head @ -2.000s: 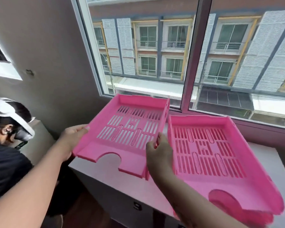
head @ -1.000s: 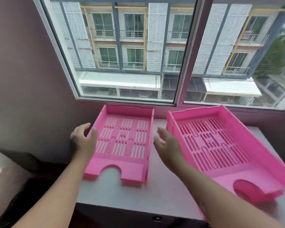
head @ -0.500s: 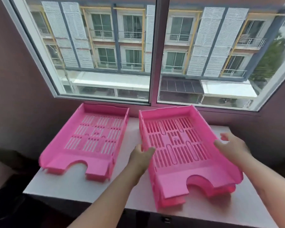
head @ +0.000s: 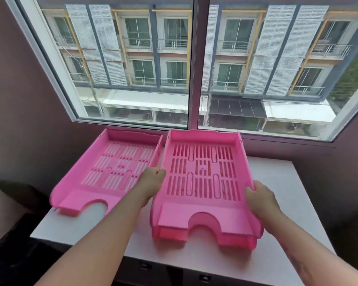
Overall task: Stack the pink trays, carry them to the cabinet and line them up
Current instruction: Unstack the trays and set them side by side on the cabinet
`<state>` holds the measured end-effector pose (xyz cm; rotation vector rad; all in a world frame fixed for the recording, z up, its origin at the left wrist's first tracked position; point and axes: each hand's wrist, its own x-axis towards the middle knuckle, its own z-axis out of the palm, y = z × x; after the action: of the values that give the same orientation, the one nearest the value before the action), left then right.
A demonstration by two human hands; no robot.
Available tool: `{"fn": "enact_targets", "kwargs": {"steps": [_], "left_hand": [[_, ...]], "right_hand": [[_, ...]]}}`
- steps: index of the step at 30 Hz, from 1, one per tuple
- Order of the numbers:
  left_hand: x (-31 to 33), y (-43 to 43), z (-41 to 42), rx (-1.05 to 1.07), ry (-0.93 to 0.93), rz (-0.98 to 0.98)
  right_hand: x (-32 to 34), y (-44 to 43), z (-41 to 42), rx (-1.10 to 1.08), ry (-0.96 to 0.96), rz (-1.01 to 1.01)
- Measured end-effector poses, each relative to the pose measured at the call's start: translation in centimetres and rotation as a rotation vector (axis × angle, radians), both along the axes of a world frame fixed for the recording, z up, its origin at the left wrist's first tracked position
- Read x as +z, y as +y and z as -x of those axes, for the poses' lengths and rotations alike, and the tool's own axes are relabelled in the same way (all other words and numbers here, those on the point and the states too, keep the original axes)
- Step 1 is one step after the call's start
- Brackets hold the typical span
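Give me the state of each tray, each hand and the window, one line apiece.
Left pink tray: flat on the white cabinet top, untouched.
Right pink tray stack: nested, gripped on both sides.
Left hand: closed on its left wall.
Right hand: closed on its right wall.
Window: shut.

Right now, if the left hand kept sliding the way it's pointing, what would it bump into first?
Almost nothing to travel: the left hand points up and right and already presses on the left wall of the right pink tray. The left pink tray sits just beside it; whether it touches is unclear.
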<state>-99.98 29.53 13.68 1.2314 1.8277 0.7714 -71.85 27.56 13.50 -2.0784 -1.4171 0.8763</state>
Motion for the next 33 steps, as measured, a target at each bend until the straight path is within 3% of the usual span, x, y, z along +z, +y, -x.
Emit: {"fn": "enact_targets", "kwargs": {"steps": [7, 13, 19, 26, 33], "left_hand": [[0.2, 2.0, 2.3, -0.023, 0.116, -0.032], [1.2, 1.8, 0.9, -0.029, 0.159, -0.122], [3.5, 1.8, -6.7, -0.109, 0.119, -0.195], [2.5, 0.1, -19.2, -0.174, 0.071, -0.151], [-0.8, -1.3, -24.2, -0.147, 0.341, -0.057]], "right_hand": [[-0.3, 0.3, 3.3, -0.055, 0.015, -0.014], [1.3, 0.5, 1.5, -0.053, 0.039, -0.050], [3.5, -0.6, -6.3, -0.103, -0.025, -0.092], [3.7, -3.3, -18.7, -0.170, -0.061, -0.118], [1.2, -3.8, -23.2, -0.132, 0.000, -0.046]]}}
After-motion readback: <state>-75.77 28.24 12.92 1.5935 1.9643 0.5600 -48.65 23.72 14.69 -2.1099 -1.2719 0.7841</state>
